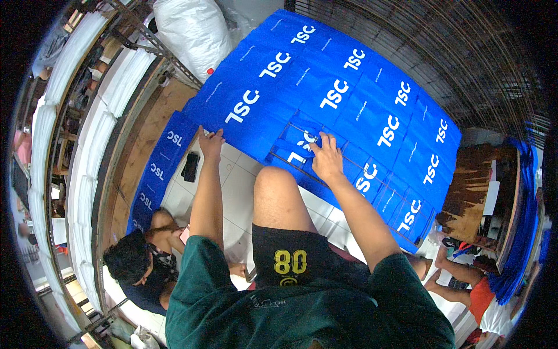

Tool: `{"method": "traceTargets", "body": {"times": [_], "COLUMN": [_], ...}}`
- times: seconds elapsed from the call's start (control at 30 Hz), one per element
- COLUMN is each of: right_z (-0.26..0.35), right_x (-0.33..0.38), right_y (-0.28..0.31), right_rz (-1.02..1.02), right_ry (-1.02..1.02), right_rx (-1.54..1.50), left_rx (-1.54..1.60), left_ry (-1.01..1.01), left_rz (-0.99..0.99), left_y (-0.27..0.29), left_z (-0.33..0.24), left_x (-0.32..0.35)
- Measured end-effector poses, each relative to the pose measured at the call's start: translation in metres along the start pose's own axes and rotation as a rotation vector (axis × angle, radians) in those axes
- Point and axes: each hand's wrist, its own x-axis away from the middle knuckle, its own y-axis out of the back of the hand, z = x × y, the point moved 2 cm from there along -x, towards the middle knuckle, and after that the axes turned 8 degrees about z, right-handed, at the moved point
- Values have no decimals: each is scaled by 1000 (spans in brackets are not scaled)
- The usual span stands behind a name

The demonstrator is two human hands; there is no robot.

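Blue fabric sheets [325,75] printed with white marks lie in overlapping rows over a broad low surface in front of me. My left hand [211,143] touches their near left edge, its fingers apart. On a smaller blue piece near the front edge rests my right hand [328,157], fingers spread and pointing away from me. Thin dark lines, like a frame or strips, run across the blue around that hand; what they are I cannot make out. A further blue strip [158,168] with the same marks curves down at the left.
A black phone [190,167] lies on white floor tiles. Left stands a rack of white stacked sheets [99,145]; behind it, a white sack [192,29]. One person [136,264] sits lower left, another [479,291] right, by a wooden board [474,192] and hanging blue fabric [517,232].
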Motion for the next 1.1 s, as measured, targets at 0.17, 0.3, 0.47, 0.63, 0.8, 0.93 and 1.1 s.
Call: {"method": "traceTargets", "body": {"times": [0.17,0.3,0.47,0.63,0.8,0.93,1.1], "right_z": [-1,0,-22,-95,-187,-252,-329], "right_x": [-2,9,56,139,222,287,379], "right_y": [-3,10,18,1,18,72,133], "right_rz": [-8,-42,-117,-155,-399,-649,-1124], "right_ry": [15,41,106,-113,-307,-551,-487], "right_rx": [-15,-56,-194,-362,-388,-529,-611], "left_rx": [14,21,-339,-269,-218,-143,-139], "left_ry": [-10,-40,-114,-247,-319,-358,-428], "left_rz": [1,-35,-203,-240,-145,-43,352], "left_y": [10,1,4,3,-8,-39,-108], "left_z": [22,1,-9,0,-5,-45,-100], "left_x": [-15,5,37,93,138,164,222]}}
